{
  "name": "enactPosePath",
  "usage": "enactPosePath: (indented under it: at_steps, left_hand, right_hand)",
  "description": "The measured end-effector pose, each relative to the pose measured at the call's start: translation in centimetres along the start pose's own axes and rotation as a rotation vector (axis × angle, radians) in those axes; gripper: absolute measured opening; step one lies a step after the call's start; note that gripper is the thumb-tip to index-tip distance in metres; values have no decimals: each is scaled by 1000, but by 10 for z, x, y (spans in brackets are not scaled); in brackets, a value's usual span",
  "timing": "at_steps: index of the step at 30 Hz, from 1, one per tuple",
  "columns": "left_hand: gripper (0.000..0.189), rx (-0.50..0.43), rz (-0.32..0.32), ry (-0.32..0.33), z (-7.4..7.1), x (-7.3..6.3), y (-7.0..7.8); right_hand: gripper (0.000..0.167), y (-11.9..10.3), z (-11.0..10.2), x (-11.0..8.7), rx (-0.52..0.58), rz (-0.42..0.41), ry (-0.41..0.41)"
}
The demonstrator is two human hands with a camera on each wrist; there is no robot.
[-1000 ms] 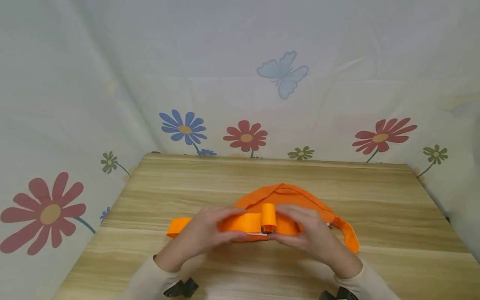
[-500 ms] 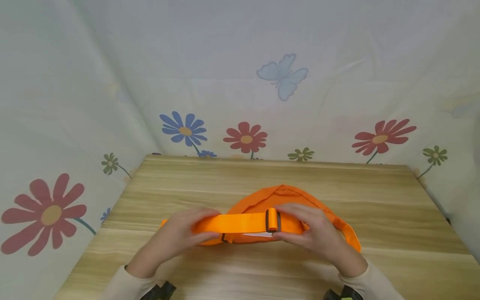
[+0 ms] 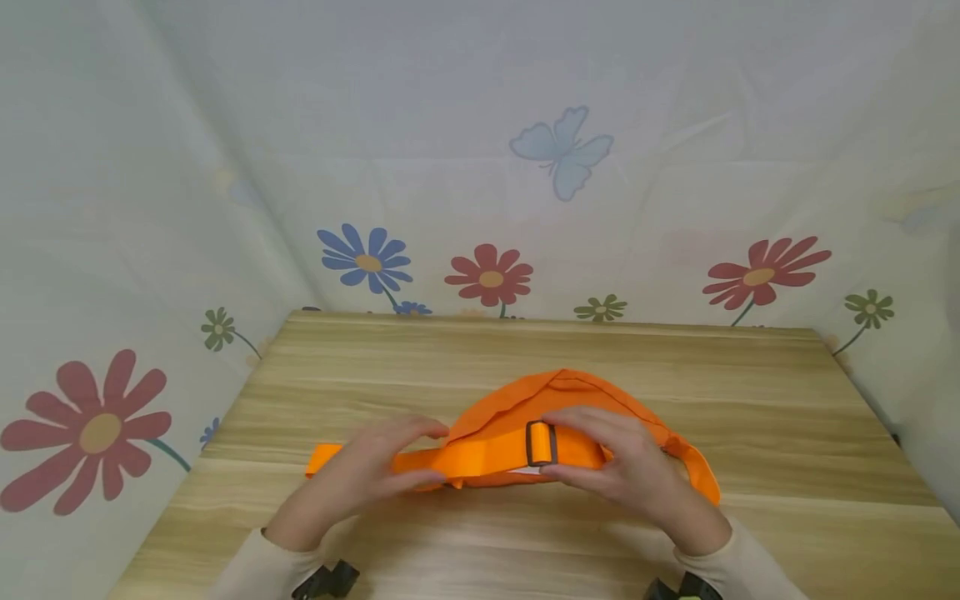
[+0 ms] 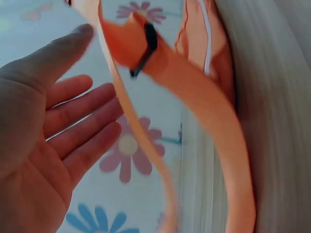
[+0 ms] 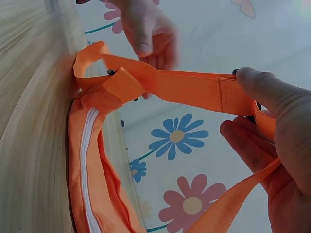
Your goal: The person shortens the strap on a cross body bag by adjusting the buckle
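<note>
An orange waist bag (image 3: 495, 408) rests on the table, with a white zipper (image 5: 85, 155) along it in the right wrist view. Its orange strap (image 3: 480, 454) runs across the front between the two hands. My right hand (image 3: 618, 450) pinches the strap beside a black slide buckle (image 3: 529, 443). Near the strap's left part is my left hand (image 3: 367, 462); its fingers (image 4: 82, 109) are spread, and the left wrist view shows them apart from the strap. A second black slider (image 4: 151, 41) sits on the strap close to the bag's end.
The wood-grain table (image 3: 360, 367) is bordered by a pale curtain (image 3: 420, 150) printed with flowers and a butterfly. Strap loops stick out at both sides of the bag. A dark wrist mount (image 3: 326, 579) sits at the left sleeve.
My left hand has slid left from the buckle along the strap and let it go; the taut strap now sags. The buckle has turned in my right hand, which keeps its place.
</note>
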State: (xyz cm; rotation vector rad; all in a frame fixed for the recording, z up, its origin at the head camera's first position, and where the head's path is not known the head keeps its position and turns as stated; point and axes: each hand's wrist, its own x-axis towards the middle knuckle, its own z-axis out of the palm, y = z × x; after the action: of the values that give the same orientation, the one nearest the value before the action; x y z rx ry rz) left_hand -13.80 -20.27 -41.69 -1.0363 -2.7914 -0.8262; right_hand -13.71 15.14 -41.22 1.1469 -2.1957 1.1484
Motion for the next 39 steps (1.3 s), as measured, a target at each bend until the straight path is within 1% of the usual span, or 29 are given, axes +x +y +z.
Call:
enactPosePath:
  at_steps: [1,4,7,9,11,14,17,20,24,26,29,32,36,39]
  left_hand:
    - [49,-9,-2,-5,4,4,5]
    - [59,-63,-33,-29,16,19,23]
    - [68,-122,-42,-44,27,32,38]
    - [68,-166,-46,-51,33,38,45]
    - [65,-191,-47,-49,37,43,49]
    - [56,-225,-39,-37,39,45,51]
    - [51,-243,-24,-21,37,44,50]
    - [48,-273,-29,-14,34,42,48]
    - [47,-307,-44,-16,30,40,44]
    - [46,-309,-35,-13,29,39,42]
    - [49,-299,-6,4,30,38,41]
    - [56,-258,13,10,31,38,41]
    - [65,-168,-2,-8,34,40,45]
    - [67,-114,-19,-17,35,41,49]
  right_hand:
    - [49,0,1,1,-4,-9,3]
    - [49,-1,3,2,-19,-41,11]
    - [51,-3,4,4,-23,-73,17]
    - [52,-4,5,6,-18,-82,15]
    - [54,-4,5,6,-13,-89,12]
    - [57,-5,3,4,-26,-65,-15]
    - [58,-5,-1,0,-58,-9,-70]
    - [56,-3,-6,-4,-98,35,-130]
    - [52,1,-11,-10,-156,52,-178]
    - [50,3,-13,-12,-171,51,-181]
    - [49,4,-15,-15,-158,49,-164]
    - [46,5,-15,-17,-126,48,-151]
    - [39,4,-14,-17,-102,45,-134]
    - [37,4,-13,-17,-83,36,-114]
